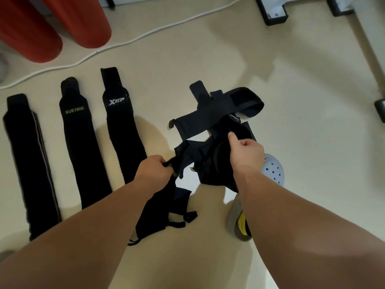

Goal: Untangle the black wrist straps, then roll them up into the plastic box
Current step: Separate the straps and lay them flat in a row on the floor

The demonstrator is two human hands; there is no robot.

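**Surface.** Beige floor (pixel 302 142), seen from above.

**Item 1: tangled black wrist straps (pixel 210 113).** Centre of the frame. A knot of several overlapping bands. One wide band curls into a loop at the upper right of the bundle, and flat ends stick out to the upper left. The far part lies on the floor and the near part is lifted by the hands.

**Item 2: hanging strap (pixel 160 213).** Lower centre. Black, falling from the left fist, with thin loops and a small tab at its lower end. Whether it is free of the knot cannot be told.

**Items 3–5: three black straps laid out straight.** Left half of the frame, side by side and apart from each other.
- striped strap (pixel 27 163), far left, with a pale line along its right edge
- XUEYING strap (pixel 81 147), lettered in yellow
- XTEP strap (pixel 123 132), lettered in white, nearest the knot

**Hands.**
- The left hand (pixel 154 170) has its fingers curled tight round a strap end at the knot's lower left edge.
- The right hand (pixel 246 155) is clenched on the knot's right side, gripping black fabric, with the thumb pointing up.

**Other.**
- white cable (pixel 125 41), running across the upper left
- red cylinders (pixel 83 21), two, in the upper left corner
- grey perforated shoe (pixel 273 172), just right of the right wrist
- second shoe (pixel 236 220), with a yellow patch, lower down beside the right forearm
- white frame (pixel 275 13) with dark feet, along the top right edge
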